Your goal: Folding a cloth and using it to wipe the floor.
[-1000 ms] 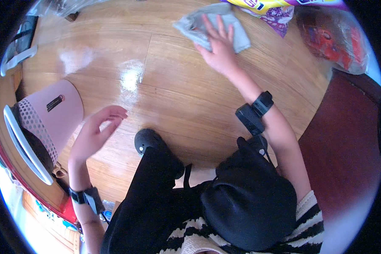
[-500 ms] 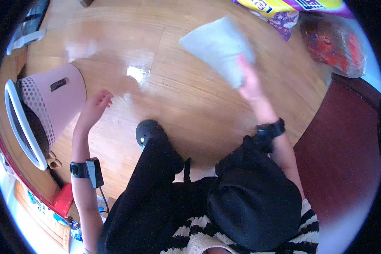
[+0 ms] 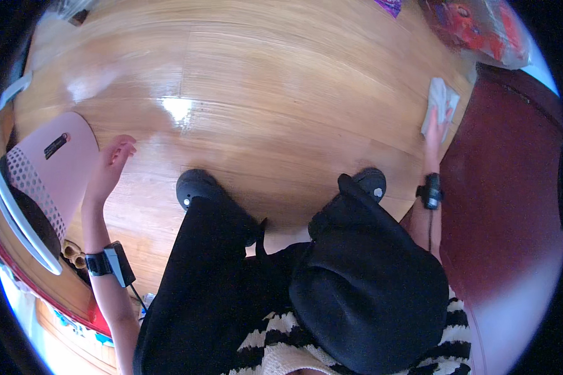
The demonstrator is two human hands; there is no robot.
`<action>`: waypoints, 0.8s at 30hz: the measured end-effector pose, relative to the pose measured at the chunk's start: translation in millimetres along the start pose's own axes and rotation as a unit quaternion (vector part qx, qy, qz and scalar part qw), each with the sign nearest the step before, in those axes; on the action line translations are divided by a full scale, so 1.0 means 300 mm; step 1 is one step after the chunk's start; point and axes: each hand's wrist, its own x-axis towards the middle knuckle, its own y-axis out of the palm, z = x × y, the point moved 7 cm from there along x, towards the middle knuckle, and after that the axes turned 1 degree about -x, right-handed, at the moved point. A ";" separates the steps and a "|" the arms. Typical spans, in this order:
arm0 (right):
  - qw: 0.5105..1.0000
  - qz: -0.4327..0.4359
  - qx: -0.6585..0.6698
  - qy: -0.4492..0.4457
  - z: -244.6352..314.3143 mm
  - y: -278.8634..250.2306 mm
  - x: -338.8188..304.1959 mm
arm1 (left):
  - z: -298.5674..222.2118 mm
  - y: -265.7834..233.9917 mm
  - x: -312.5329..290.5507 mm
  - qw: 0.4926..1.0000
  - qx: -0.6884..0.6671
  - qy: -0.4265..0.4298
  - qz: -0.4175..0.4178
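Observation:
A pale grey-white cloth (image 3: 441, 100) lies bunched against the wooden floor (image 3: 281, 112), close beside the dark red panel at the right. My right hand (image 3: 436, 128) holds it, with the fingers pressed over its lower part. On the other side, my left hand (image 3: 114, 156) hovers over the floor with nothing in it, its fingers loosely bent and apart. Just left of that hand stands a pink bin (image 3: 59, 147) with a perforated upper band, a white rim and a dark liner. Both wrists wear black straps with small devices.
At the far right sits a clear plastic bag (image 3: 478, 31) with red things inside. A dark red panel (image 3: 500, 169) fills the right side. My black shoes (image 3: 200, 187) stand on the floor. Small tan shoes (image 3: 74, 255) lie below the bin.
My right hand has carried the cloth from the upper middle to the right, down beside the red panel. The cloth was spread and is now bunched. The view has shifted; my left hand stays near the bin.

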 end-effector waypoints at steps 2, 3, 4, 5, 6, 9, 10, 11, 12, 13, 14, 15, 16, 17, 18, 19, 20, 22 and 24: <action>0.995 -0.010 0.096 0.037 0.045 0.057 -0.043 | -0.030 0.013 0.015 1.000 0.013 -0.010 0.012; 0.994 0.014 0.110 -0.003 0.113 0.088 -0.075 | -0.041 0.017 0.006 0.999 0.027 -0.023 0.018; 0.991 0.036 0.120 -0.043 0.177 0.107 -0.116 | -0.044 0.027 -0.001 0.999 0.027 -0.023 0.025; 0.991 0.056 0.091 -0.086 0.230 0.135 -0.153 | -0.051 0.028 -0.002 0.999 0.022 -0.019 0.019; 0.987 0.072 0.058 -0.132 0.287 0.168 -0.185 | -0.057 0.031 0.013 1.000 0.014 -0.011 0.012; 0.966 0.112 0.032 -0.232 0.471 0.255 -0.362 | -0.117 0.084 0.058 0.999 0.012 -0.006 0.041; 0.955 0.131 0.024 -0.263 0.566 0.272 -0.418 | -0.138 0.091 0.066 0.999 0.013 -0.002 0.043; 0.942 0.173 0.059 -0.282 0.656 0.308 -0.474 | -0.152 0.096 0.060 0.999 0.007 -0.001 0.050; 0.927 0.210 0.087 -0.299 0.738 0.334 -0.518 | -0.161 0.104 0.070 0.998 -0.002 0.007 0.062; 0.907 0.257 0.108 -0.317 0.806 0.371 -0.568 | -0.168 0.101 0.066 0.998 0.001 0.008 0.065; 0.884 0.301 0.129 -0.335 0.872 0.403 -0.614 | -0.178 0.091 0.061 0.998 0.013 0.014 0.057; 0.858 0.342 0.207 -0.323 0.950 0.425 -0.651 | -0.198 0.068 0.042 0.999 0.027 0.018 0.044; 0.828 0.378 0.278 -0.307 1.001 0.451 -0.674 | -0.213 0.065 0.043 0.998 0.031 0.023 0.044; 0.830 0.372 0.279 -0.307 1.035 0.469 -0.682 | -0.226 0.055 0.038 0.998 0.039 0.022 0.036; 0.811 0.391 0.301 -0.316 1.067 0.494 -0.702 | -0.232 0.050 0.034 0.998 0.047 0.020 0.027; 0.790 0.409 0.322 -0.325 1.084 0.505 -0.709 | -0.240 0.048 0.037 0.998 0.053 0.024 0.026; 0.790 0.405 0.325 -0.325 1.084 0.487 -0.684 | -0.223 0.050 0.034 0.998 0.062 0.018 0.026; 0.633 0.609 0.476 0.038 1.015 0.487 -0.652 | -0.183 0.030 -0.018 0.997 0.077 -0.001 0.013; 0.562 0.511 0.629 0.164 0.848 0.460 -0.550 | -0.175 0.034 -0.047 0.996 0.088 -0.005 0.013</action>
